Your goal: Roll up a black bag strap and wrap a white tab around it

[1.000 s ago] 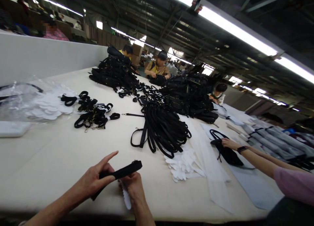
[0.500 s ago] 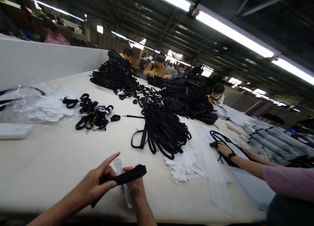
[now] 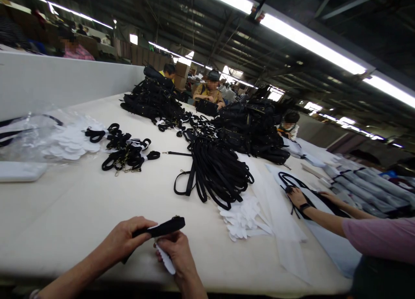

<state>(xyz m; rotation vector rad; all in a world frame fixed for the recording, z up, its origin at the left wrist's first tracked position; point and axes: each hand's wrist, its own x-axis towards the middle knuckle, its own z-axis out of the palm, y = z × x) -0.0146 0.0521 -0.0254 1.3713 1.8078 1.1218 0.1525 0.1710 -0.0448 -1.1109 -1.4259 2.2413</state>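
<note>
Since earlier, our left hand is curling its fingers closed around the black strap; our right hand is pinching the white paper strip, which risks slipping loose.

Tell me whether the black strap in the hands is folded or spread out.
Folded: the black strap lies doubled in a short bundle, pinched between left hand and right hand.

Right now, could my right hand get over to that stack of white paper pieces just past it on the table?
Probably yes. The right hand is pinching a white paper piece under the black strap, but bare table lies between it and the stack of white paper pieces, with nothing in the way.
</note>
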